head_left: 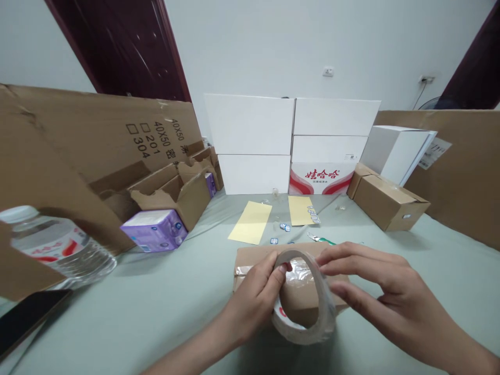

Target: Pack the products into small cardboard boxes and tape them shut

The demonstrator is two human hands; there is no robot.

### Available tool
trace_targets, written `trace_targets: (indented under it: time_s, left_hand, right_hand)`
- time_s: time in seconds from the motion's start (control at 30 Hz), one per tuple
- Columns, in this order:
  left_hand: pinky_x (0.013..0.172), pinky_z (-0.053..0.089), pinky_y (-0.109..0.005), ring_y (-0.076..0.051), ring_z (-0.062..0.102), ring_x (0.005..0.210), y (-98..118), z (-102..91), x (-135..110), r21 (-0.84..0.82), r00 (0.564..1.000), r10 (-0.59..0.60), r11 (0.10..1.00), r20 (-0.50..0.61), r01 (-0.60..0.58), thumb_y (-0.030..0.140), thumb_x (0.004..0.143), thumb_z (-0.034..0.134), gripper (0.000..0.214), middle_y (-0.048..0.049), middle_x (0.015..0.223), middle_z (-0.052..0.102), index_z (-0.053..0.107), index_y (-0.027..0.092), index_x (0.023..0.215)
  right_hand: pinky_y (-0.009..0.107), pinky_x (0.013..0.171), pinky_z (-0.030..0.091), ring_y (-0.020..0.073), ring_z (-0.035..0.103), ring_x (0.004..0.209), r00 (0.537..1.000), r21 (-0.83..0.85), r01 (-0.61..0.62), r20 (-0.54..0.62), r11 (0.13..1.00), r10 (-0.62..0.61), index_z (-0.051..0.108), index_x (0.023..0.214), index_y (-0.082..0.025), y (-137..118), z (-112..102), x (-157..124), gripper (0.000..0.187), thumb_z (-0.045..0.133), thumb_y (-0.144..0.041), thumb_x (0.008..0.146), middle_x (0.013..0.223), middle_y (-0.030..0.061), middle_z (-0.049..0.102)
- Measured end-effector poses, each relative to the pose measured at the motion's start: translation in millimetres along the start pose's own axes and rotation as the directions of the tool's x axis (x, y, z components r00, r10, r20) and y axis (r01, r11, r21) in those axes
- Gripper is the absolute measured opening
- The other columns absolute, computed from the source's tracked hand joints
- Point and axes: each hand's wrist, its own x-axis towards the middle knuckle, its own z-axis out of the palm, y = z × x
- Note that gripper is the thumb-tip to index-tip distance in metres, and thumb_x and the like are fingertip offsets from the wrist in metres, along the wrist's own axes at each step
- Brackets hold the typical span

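My left hand (252,307) grips a roll of clear packing tape (302,333), which stands on edge with its thumb side at the ring. My right hand (375,291) lies to the right, its fingertips against the top of the roll and its fingers apart. Under the roll lies a small cardboard parcel (269,258) with a strip of clear tape across it. The roll hides the parcel's middle.
Beyond the parcel lie a green-handled cutter (322,238), small labels and yellow sheets (250,223). On the left are a water bottle (54,247), a black phone (27,317) and a purple packet (154,230). A cardboard box (390,200) and white boxes (250,146) stand behind.
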Motion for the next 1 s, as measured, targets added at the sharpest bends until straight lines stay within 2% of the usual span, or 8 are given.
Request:
trace_targets:
  time_s: [0.1, 0.33, 0.57, 0.67, 0.73, 0.8, 0.9, 1.0]
  left_hand:
    - [0.083, 0.040, -0.035, -0.025, 0.058, 0.093, 0, 0.5, 0, 0.006, 1.000, 0.001, 1.000, 0.000, -0.001, 0.044, 0.095, 0.034, 0.032, -0.0075, 0.096, 0.066, 0.054, 0.019, 0.092]
    - [0.084, 0.040, -0.036, -0.027, 0.059, 0.096, 0, 0.9, 1, 0.016, 1.000, -0.002, 1.000, -0.006, 0.003, 0.042, 0.094, 0.034, 0.030, -0.0081, 0.096, 0.066, 0.054, 0.020, 0.092]
    - [0.088, 0.039, -0.037, -0.027, 0.058, 0.100, 1, 3.2, 0, 0.038, 1.000, -0.019, 0.999, -0.023, 0.020, 0.043, 0.095, 0.033, 0.032, -0.0087, 0.103, 0.066, 0.055, 0.020, 0.097]
    - [0.084, 0.040, -0.036, -0.027, 0.058, 0.095, 1, 3.5, -1, 0.057, 0.999, -0.017, 0.998, -0.031, 0.019, 0.042, 0.094, 0.033, 0.031, -0.0077, 0.098, 0.066, 0.054, 0.020, 0.094]
    - [0.080, 0.040, -0.035, -0.025, 0.058, 0.089, 1, 2.9, -1, 0.086, 1.000, -0.002, 0.996, -0.022, 0.004, 0.041, 0.094, 0.033, 0.029, -0.0066, 0.092, 0.065, 0.054, 0.021, 0.090]
    - [0.076, 0.039, -0.034, -0.024, 0.057, 0.083, 1, 2.2, -1, 0.111, 1.000, 0.006, 0.994, -0.007, -0.005, 0.040, 0.094, 0.034, 0.027, -0.0054, 0.087, 0.064, 0.053, 0.021, 0.088]
    - [0.077, 0.039, -0.034, -0.024, 0.058, 0.085, 0, 1.3, -1, 0.110, 1.000, -0.006, 0.994, 0.012, 0.004, 0.038, 0.093, 0.034, 0.024, -0.0053, 0.088, 0.064, 0.051, 0.022, 0.088]
    - [0.083, 0.039, -0.036, -0.027, 0.059, 0.095, -1, 1.2, -1, 0.085, 1.000, -0.010, 0.996, 0.024, 0.008, 0.041, 0.093, 0.032, 0.026, -0.0074, 0.095, 0.064, 0.049, 0.022, 0.089]
  right_hand:
    - [0.020, 0.079, 0.058, 0.0125, 0.069, 0.092, 1.000, 0.000, -0.003, 0.001, 1.000, 0.003, 0.069, 0.101, -0.024, 0, 0, 0, 0.014, 0.067, -0.017, 0.090, 0.101, 0.0030, 0.073]
    - [0.020, 0.070, 0.057, 0.0126, 0.068, 0.085, 1.000, -0.006, 0.006, -0.015, 1.000, -0.006, 0.067, 0.098, -0.024, 2, 3, 0, 0.018, 0.060, -0.010, 0.091, 0.094, 0.0029, 0.071]
    - [0.019, 0.063, 0.054, 0.0116, 0.066, 0.077, 0.992, -0.201, 0.068, -0.087, 0.977, -0.087, 0.062, 0.087, -0.021, -8, 6, -2, 0.015, 0.057, -0.007, 0.088, 0.086, 0.0033, 0.067]
    - [0.019, 0.065, 0.053, 0.0112, 0.063, 0.077, 0.985, -0.270, 0.085, -0.120, 0.959, -0.121, 0.057, 0.082, -0.020, -10, 10, -3, 0.016, 0.053, -0.005, 0.086, 0.083, 0.0028, 0.064]
    - [0.019, 0.065, 0.052, 0.0108, 0.062, 0.077, 0.991, -0.235, 0.058, -0.101, 0.970, -0.084, 0.053, 0.081, -0.021, -7, 10, -3, 0.017, 0.052, -0.005, 0.085, 0.082, 0.0016, 0.062]
    - [0.019, 0.065, 0.050, 0.0101, 0.060, 0.076, 1.000, -0.128, -0.012, -0.013, 0.992, 0.010, 0.050, 0.080, -0.022, -2, 7, -1, 0.018, 0.053, -0.005, 0.084, 0.083, -0.0005, 0.061]
    - [0.019, 0.067, 0.048, 0.0088, 0.058, 0.075, 0.982, 0.040, -0.145, 0.128, 0.989, 0.139, 0.049, 0.076, -0.023, 7, 2, 3, 0.021, 0.055, -0.004, 0.083, 0.082, -0.0034, 0.060]
    - [0.019, 0.070, 0.046, 0.0083, 0.058, 0.078, 0.979, 0.135, -0.176, 0.124, 0.975, 0.160, 0.051, 0.076, -0.022, 13, 0, 4, 0.021, 0.055, -0.002, 0.082, 0.084, -0.0037, 0.061]
